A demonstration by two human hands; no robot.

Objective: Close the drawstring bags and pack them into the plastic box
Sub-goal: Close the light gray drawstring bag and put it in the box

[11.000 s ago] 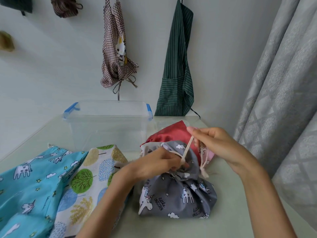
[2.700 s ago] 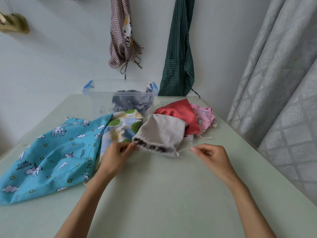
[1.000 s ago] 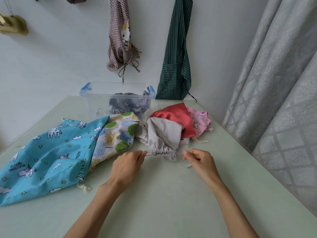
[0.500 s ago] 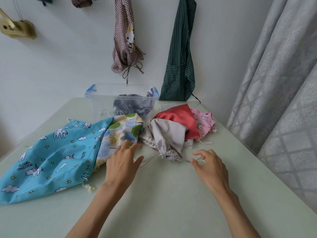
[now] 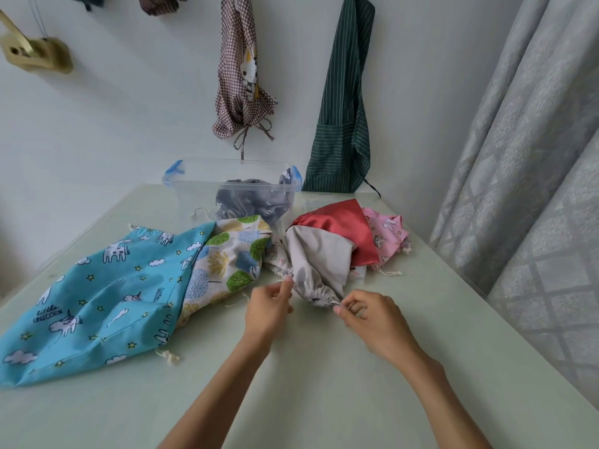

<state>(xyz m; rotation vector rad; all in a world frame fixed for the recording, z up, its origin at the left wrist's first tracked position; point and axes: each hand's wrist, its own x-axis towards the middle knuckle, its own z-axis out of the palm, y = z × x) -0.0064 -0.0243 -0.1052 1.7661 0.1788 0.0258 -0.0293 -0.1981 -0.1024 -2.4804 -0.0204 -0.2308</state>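
Beige bag (image 5: 319, 264) cinched | left hand (image 5: 267, 306) pinches its neck | right hand (image 5: 372, 314) pinches its cord end

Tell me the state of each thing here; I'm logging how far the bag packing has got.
Plain grey cloth drawstring bag: mouth gathered, on the table.
Clear plastic box with blue clips: lidless, grey patterned bag inside.
Large blue unicorn-print bag: flat, unpacked.
Tree-print bag: flat, unpacked.
Red satin bag: unpacked.
Pink bag: unpacked.
Left hand: pinching the grey bag's edge.
Right hand: pinching at its mouth.
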